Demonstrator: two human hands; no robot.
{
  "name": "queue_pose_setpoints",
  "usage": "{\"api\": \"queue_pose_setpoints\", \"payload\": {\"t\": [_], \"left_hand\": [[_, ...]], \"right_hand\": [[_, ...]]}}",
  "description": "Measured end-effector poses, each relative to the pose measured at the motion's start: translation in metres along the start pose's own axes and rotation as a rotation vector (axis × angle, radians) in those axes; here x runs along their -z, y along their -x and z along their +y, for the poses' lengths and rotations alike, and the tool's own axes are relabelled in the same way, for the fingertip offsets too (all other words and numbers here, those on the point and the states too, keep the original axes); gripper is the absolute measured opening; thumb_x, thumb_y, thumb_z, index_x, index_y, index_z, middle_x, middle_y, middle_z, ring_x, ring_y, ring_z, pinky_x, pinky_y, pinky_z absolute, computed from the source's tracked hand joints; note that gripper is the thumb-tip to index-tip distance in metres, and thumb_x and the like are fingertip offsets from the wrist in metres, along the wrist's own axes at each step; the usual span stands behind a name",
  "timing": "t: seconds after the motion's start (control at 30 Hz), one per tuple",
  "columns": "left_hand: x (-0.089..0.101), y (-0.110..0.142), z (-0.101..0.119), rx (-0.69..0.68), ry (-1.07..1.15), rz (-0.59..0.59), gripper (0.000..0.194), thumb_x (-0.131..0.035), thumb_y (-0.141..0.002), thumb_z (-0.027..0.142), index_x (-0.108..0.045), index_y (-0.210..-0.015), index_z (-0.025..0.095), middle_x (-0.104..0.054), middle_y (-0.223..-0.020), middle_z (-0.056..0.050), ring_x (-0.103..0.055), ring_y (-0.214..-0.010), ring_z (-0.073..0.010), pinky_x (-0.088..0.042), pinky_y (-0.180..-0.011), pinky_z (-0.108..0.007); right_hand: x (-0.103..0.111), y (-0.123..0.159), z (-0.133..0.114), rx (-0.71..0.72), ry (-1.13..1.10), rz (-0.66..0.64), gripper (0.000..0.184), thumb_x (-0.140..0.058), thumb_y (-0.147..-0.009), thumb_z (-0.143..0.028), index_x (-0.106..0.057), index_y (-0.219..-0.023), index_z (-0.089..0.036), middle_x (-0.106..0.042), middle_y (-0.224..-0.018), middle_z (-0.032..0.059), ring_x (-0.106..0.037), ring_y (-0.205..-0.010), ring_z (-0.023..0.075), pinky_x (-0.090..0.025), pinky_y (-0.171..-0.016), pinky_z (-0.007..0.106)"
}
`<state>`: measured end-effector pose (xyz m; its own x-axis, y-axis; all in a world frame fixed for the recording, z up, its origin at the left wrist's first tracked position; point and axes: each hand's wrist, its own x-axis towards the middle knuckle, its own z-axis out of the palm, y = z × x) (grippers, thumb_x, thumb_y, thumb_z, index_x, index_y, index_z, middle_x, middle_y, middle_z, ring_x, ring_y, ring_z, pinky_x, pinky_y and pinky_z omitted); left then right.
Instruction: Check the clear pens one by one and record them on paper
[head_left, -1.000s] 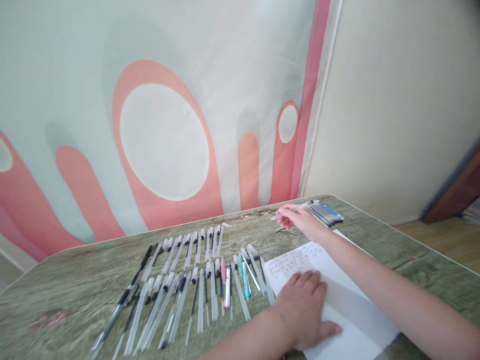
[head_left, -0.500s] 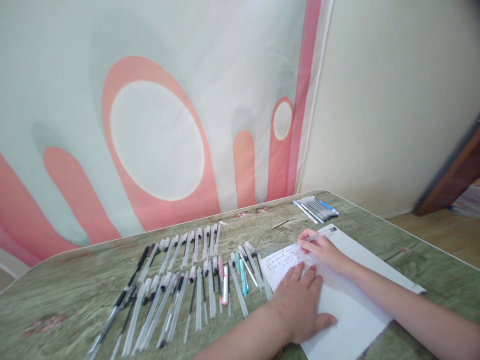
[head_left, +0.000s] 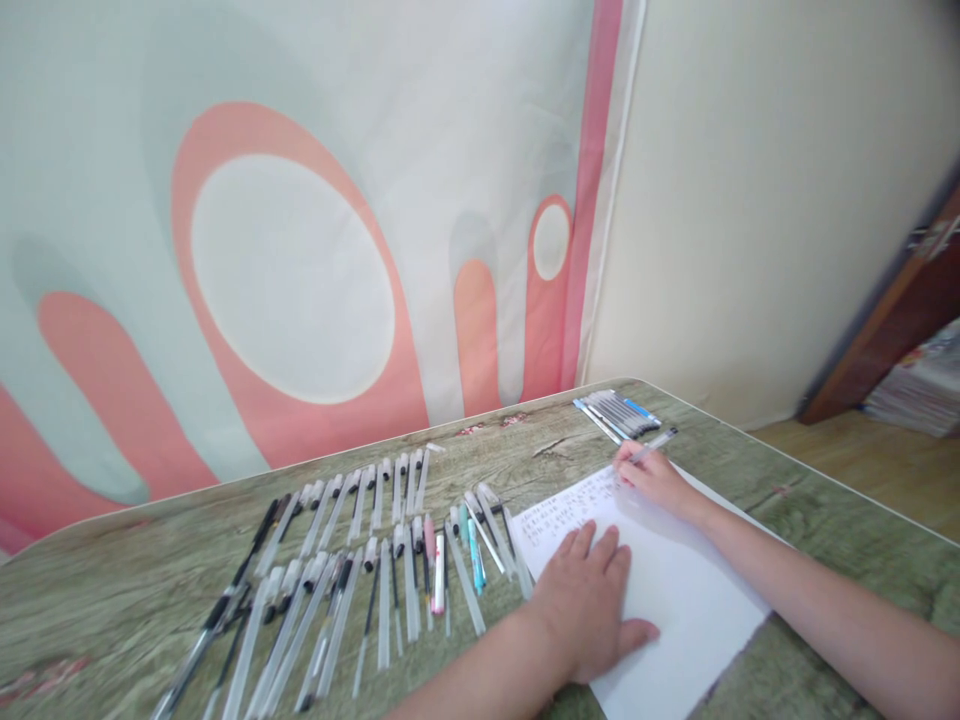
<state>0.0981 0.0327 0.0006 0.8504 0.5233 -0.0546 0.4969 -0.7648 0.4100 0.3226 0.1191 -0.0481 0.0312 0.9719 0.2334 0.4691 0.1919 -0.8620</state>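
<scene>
A white sheet of paper (head_left: 690, 600) lies on the table, with lines of handwriting across its far left part. My left hand (head_left: 585, 600) rests flat on the paper, fingers spread and thumb out to the right. Farther up the sheet, my right hand (head_left: 651, 474) is closed around a clear pen (head_left: 654, 444), whose dark end points up and to the right. The fingers hide the pen's tip, which is at the end of a written line near the top of the sheet.
Left of the paper, several clear pen barrels, caps and refills (head_left: 382, 600) lie in two rows on the wood-patterned table (head_left: 525, 460). A neat bundle of pens (head_left: 616, 412) lies at the far right. Behind stands a patterned cloth (head_left: 300, 280).
My right hand has moved right along the paper with the pen, and more writing shows there. My left hand stays on the sheet. The view has turned slightly right.
</scene>
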Motion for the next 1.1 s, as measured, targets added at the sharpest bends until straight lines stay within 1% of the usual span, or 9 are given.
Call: {"api": "queue_pose_setpoints", "payload": {"t": [0.07, 0.23, 0.37, 0.57, 0.73, 1.1], "left_hand": [[-0.0003, -0.0003, -0.0005, -0.001, -0.009, -0.003, 0.081, -0.021, -0.079, 0.065, -0.025, -0.136, 0.008, -0.018, -0.143, -0.015, -0.007, -0.131, -0.0329, -0.009, -0.106, -0.045], [0.0015, 0.0004, -0.0003, -0.003, -0.056, -0.008, 0.080, -0.016, -0.079, 0.066, -0.025, -0.136, 0.009, -0.018, -0.144, -0.013, -0.007, -0.132, -0.0312, -0.010, -0.106, -0.043], [0.0030, 0.0014, 0.0008, 0.001, -0.093, -0.017, 0.079, -0.014, -0.080, 0.065, -0.023, -0.136, 0.010, -0.018, -0.144, -0.012, -0.007, -0.132, -0.0298, -0.011, -0.106, -0.043], [0.0019, 0.0015, 0.0012, 0.001, -0.109, -0.005, 0.079, -0.013, -0.080, 0.065, -0.024, -0.136, 0.010, -0.019, -0.144, -0.012, -0.007, -0.132, -0.0294, -0.011, -0.107, -0.042], [0.0023, 0.0015, 0.0014, 0.004, -0.099, -0.013, 0.080, -0.013, -0.080, 0.065, -0.023, -0.136, 0.010, -0.018, -0.144, -0.012, -0.007, -0.132, -0.0299, -0.011, -0.106, -0.043], [0.0013, 0.0013, 0.0008, 0.000, -0.105, -0.005, 0.079, -0.013, -0.080, 0.065, -0.023, -0.136, 0.011, -0.019, -0.144, -0.012, -0.008, -0.132, -0.0300, -0.012, -0.106, -0.043]], "right_hand": [[-0.0008, 0.0002, 0.0015, 0.010, 0.026, 0.002, 0.008, -0.047, -0.071, -0.023, -0.047, -0.065, -0.019, -0.045, -0.050, -0.0060, -0.042, -0.048, 0.0101, -0.033, -0.050, 0.023], [-0.0032, -0.0003, 0.0046, 0.053, 0.085, -0.010, 0.013, -0.050, -0.074, -0.028, -0.047, -0.066, -0.019, -0.048, -0.054, -0.0048, -0.045, -0.051, 0.0109, -0.034, -0.050, 0.023], [-0.0028, -0.0012, 0.0062, 0.068, 0.103, -0.010, 0.014, -0.050, -0.075, -0.029, -0.048, -0.066, -0.019, -0.049, -0.054, -0.0043, -0.046, -0.051, 0.0111, -0.034, -0.050, 0.023], [-0.0030, -0.0007, 0.0062, 0.071, 0.082, -0.014, 0.012, -0.049, -0.074, -0.027, -0.047, -0.065, -0.019, -0.050, -0.054, -0.0044, -0.047, -0.051, 0.0114, -0.035, -0.050, 0.023], [-0.0034, -0.0008, 0.0055, 0.095, 0.132, -0.008, 0.012, -0.050, -0.074, -0.028, -0.049, -0.065, -0.019, -0.048, -0.054, -0.0046, -0.045, -0.052, 0.0111, -0.034, -0.050, 0.023], [-0.0025, -0.0004, 0.0037, 0.093, 0.142, -0.022, 0.010, -0.049, -0.073, -0.025, -0.048, -0.064, -0.019, -0.048, -0.054, -0.0043, -0.044, -0.051, 0.0110, -0.033, -0.049, 0.023]]}}
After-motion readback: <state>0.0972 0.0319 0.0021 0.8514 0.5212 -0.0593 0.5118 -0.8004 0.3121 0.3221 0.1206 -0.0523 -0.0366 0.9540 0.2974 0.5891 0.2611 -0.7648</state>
